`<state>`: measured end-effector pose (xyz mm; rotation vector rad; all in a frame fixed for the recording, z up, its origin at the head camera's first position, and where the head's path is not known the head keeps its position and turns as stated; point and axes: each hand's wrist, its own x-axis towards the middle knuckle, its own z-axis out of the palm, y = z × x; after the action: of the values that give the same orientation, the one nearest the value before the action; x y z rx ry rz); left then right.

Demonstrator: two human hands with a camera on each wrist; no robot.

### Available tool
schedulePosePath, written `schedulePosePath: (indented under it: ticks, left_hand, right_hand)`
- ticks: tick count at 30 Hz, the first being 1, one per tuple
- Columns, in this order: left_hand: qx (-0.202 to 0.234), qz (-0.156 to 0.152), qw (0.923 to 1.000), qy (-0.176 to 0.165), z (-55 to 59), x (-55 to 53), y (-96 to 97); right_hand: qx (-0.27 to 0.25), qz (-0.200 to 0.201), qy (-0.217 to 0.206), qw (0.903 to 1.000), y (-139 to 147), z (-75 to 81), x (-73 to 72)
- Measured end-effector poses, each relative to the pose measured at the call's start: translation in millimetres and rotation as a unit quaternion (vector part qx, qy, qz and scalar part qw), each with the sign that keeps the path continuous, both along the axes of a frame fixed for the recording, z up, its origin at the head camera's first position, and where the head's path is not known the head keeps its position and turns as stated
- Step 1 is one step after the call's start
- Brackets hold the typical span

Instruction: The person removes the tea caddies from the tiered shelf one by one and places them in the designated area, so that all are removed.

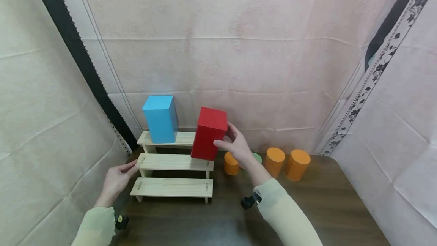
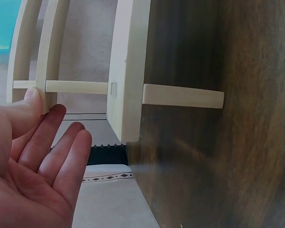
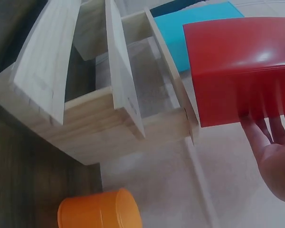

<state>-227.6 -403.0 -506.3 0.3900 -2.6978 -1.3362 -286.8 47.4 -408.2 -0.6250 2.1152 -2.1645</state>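
A red rectangular block [image 1: 209, 134] is in my right hand [image 1: 240, 150], held by its right side and slightly tilted. It is over the right end of a three-tier wooden step stand [image 1: 172, 187], hiding that end of the top step in the head view. In the right wrist view the block [image 3: 237, 71] appears just off the top step's edge. My left hand [image 1: 117, 180] pinches the left end of the middle step; the left wrist view shows the thumb on it and the other fingers [image 2: 71, 152] loosely extended. On the top step's left stands a blue block [image 1: 161, 120].
Right of the stand, orange cylinders [image 1: 275, 162] stand on the dark wooden table [image 1: 225, 215], with a green object [image 1: 257, 157] partly behind my right hand. Pale cloth [image 1: 239, 60] hangs behind the table and on both sides.
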Motion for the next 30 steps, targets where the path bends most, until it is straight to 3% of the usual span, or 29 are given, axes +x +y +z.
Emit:
schedulePosePath:
  ticks: [6, 12, 19, 30]
  left_hand:
    - [-0.004, -0.006, 1.0, -0.005, 0.9, 1.2, -0.6]
    - [0.002, -0.012, 0.9999, -0.003, 1.3, 4.2, -0.2]
    - [-0.01, -0.007, 0.9999, 0.008, 2.2, 6.1, -3.8]
    - [-0.008, -0.01, 0.9999, 0.005, 4.4, 3.6, -0.5]
  right_hand:
    - [0.004, -0.008, 0.01, 0.9999, 27.8, -5.0, 9.7]
    - [0.011, -0.018, -0.017, 0.9996, 61.6, -21.2, 22.0]
    - [0.046, -0.012, -0.027, 0.9985, 94.1, -51.2, 33.3]
    - [0.101, -0.015, -0.033, 0.9942, 167.0, -98.3, 64.7]
